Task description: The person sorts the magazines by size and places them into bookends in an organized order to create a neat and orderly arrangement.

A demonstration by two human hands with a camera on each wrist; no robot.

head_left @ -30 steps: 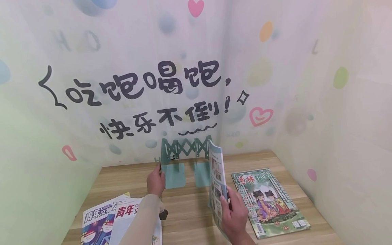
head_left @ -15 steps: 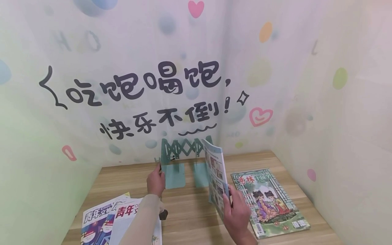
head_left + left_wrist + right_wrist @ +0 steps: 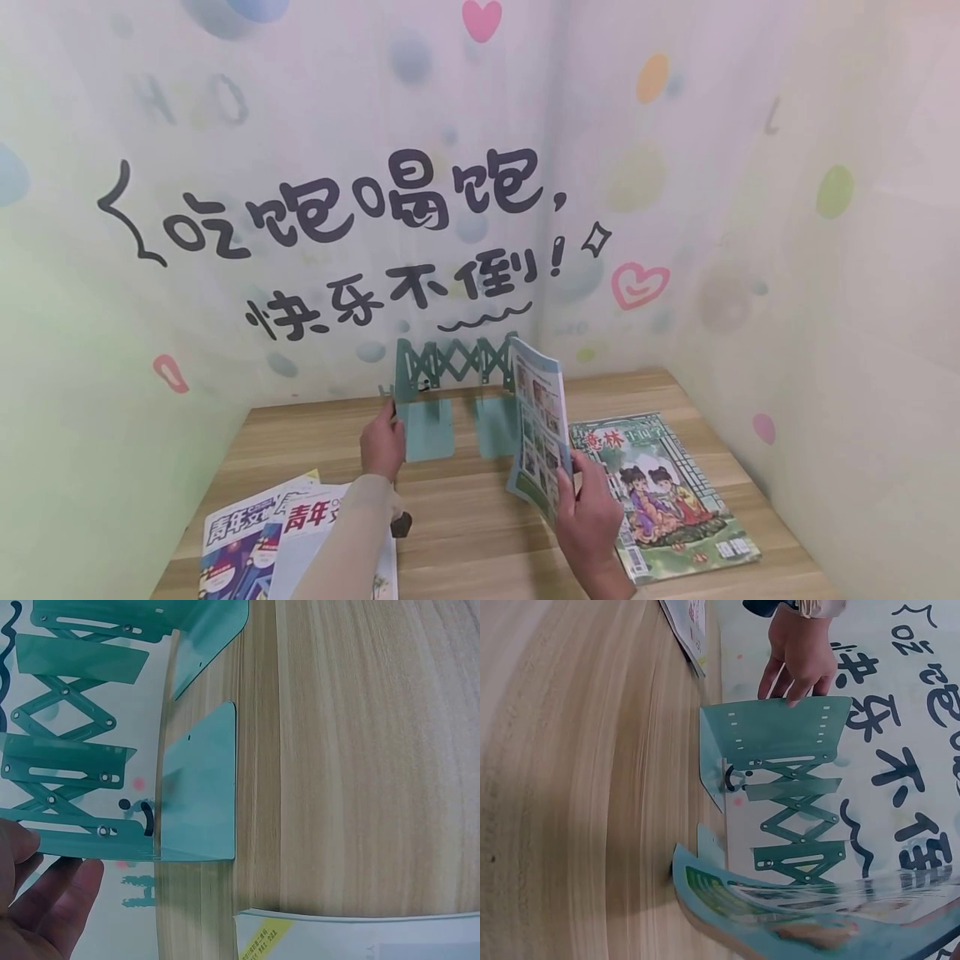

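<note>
A green metal expanding bookend [image 3: 429,429] stands against the back wall, its crossed bars stretched between upright plates. The left hand [image 3: 382,446] grips its left end plate; in the left wrist view the fingers [image 3: 71,896] and thumb hold the plate's edge. The right hand [image 3: 588,517] pinches a thin magazine [image 3: 538,417] by its near edge, thumb on the left face. The magazine stands upright beside the bookend's right end, bowed slightly. In the right wrist view the magazine [image 3: 780,915] crosses in front of the bookend [image 3: 780,735]; whether they touch I cannot tell.
A green-covered magazine [image 3: 663,500] lies flat at the right of the wooden table [image 3: 465,517]. Overlapping magazines [image 3: 240,542] lie at the front left, partly under the left forearm. Printed walls rise behind and on both sides.
The upright magazine first swung left at its far end, then moved right with the right hand, its printed side now more toward the view. The left hand and bookend have stayed in place.
</note>
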